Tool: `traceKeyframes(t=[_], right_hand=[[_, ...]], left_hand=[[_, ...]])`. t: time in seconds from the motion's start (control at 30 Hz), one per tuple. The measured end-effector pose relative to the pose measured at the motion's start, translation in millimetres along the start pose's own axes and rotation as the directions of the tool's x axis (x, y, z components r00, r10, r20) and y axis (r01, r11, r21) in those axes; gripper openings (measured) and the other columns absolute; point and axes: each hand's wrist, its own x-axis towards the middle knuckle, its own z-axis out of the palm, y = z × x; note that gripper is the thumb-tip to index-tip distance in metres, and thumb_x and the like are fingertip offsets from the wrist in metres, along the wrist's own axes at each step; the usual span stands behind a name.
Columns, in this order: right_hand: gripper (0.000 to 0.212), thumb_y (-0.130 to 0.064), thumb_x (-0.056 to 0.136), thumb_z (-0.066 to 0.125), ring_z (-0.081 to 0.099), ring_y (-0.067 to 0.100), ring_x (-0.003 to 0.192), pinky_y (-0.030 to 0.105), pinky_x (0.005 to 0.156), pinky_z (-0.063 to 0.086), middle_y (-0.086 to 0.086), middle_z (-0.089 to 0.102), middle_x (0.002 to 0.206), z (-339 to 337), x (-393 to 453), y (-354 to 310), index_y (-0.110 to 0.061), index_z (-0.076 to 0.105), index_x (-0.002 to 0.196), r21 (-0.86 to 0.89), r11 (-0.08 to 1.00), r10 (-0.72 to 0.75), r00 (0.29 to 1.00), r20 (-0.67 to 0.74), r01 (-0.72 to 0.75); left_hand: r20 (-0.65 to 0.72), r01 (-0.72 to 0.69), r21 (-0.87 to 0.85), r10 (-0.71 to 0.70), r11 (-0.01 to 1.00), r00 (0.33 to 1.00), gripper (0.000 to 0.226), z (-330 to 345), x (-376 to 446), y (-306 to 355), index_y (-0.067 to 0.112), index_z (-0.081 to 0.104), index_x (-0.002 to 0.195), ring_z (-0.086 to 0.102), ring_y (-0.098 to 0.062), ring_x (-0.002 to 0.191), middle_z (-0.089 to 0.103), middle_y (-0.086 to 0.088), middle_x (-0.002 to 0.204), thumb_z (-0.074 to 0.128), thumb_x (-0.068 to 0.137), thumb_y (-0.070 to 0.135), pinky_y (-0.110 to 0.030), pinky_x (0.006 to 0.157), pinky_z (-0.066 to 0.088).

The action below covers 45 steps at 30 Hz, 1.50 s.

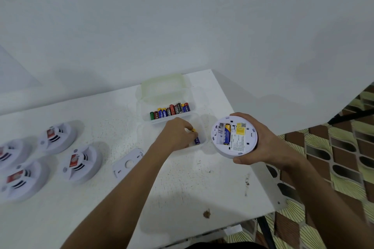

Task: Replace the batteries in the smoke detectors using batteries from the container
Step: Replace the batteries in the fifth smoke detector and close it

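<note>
Left hand (178,133) pinches a blue battery (196,138), apparently inside a clear tray (203,127). Right hand (261,139) grips an opened smoke detector (234,135) beside it.

Your open smoke detector and the battery box

You hold the white round smoke detector (234,136) back up, one blue-and-yellow battery (227,134) seated inside. The clear container (171,112) lies open with mixed batteries (171,109) in a row; a blue battery (196,137) sits in its near tray.

I see open table (182,188) near me, between my forearms — free passage there; to the left, four smoke detectors (82,162) and a cover plate (127,162) crowd the surface; far centre, the battery container (168,112) blocks — wall behind.
</note>
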Motion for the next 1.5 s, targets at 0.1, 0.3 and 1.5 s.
traceKeyframes(t=[0.1, 0.3, 1.5], right_hand=[[0.089, -0.011, 0.057, 0.089, 0.057, 0.012, 0.122, 0.020, 0.094, 0.051, -0.013, 0.060, 0.126, 3, 3, -2, -0.019, 0.045, 0.135, -0.014, 1.000, 0.001, 1.000, 0.013, -0.001], [0.093, -0.010, 0.055, 0.090, 0.057, 0.016, 0.121, 0.022, 0.092, 0.051, -0.008, 0.059, 0.128, 10, 14, -9, -0.020, 0.046, 0.136, -0.015, 0.999, -0.035, 0.999, 0.013, 0.035], [0.098, -0.007, 0.053, 0.089, 0.057, 0.013, 0.121, 0.028, 0.091, 0.056, -0.017, 0.058, 0.127, 86, 88, -51, -0.022, 0.045, 0.138, 0.059, 0.988, -0.152, 0.905, 0.398, 0.140]], left_hand=[[-0.044, 0.024, -0.122, -0.029, 0.992, 0.999, 0.018, -3, -5, 3, 0.013, 0.069, 0.102, 0.071, -0.017, 0.059, 0.074, -0.003, 0.074, 0.069, 0.085, 0.019, -0.026, 0.059, 0.059], [-0.283, -0.125, -0.254, 0.049, 0.959, 0.958, 0.026, -17, -27, 9, 0.019, 0.065, 0.111, 0.068, -0.008, 0.067, 0.074, 0.003, 0.083, 0.068, 0.085, 0.019, -0.025, 0.063, 0.056], [-0.243, -0.088, -0.654, -0.098, 0.751, 0.965, 0.074, -55, -133, -28, 0.029, 0.044, 0.138, 0.073, -0.015, 0.089, 0.072, 0.002, 0.107, 0.081, 0.074, 0.021, -0.034, 0.077, 0.061]])
